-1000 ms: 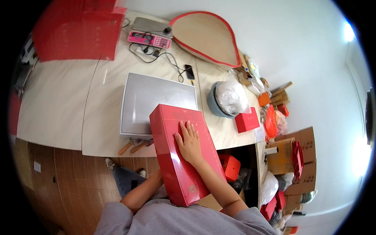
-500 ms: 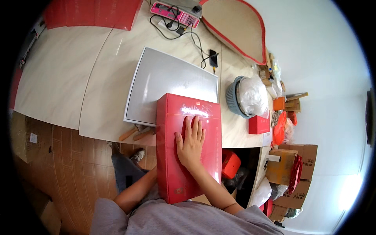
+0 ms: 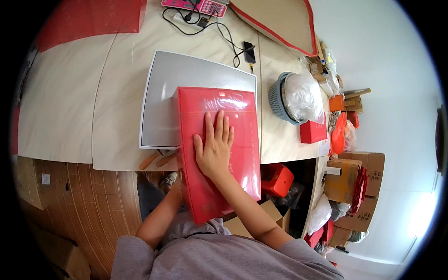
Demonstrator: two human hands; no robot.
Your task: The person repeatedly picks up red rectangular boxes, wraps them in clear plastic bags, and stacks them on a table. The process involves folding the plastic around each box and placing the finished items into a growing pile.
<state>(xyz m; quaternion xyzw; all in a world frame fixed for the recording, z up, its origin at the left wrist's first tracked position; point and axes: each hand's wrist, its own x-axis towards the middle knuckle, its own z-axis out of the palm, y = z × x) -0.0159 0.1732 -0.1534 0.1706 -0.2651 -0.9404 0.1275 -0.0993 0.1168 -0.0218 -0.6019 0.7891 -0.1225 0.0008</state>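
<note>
Your left hand is hidden behind the red box, its hold impossible to tell, the box lying before you across your view of the table edge, your right hand spread flat on its face.

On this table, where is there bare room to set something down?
Widest: the left tabletop, bordered by the large red item behind and the grey panel rightward. Smaller: before the blue basket, beside the small red box. Crowded: around the cables and phone.
</note>
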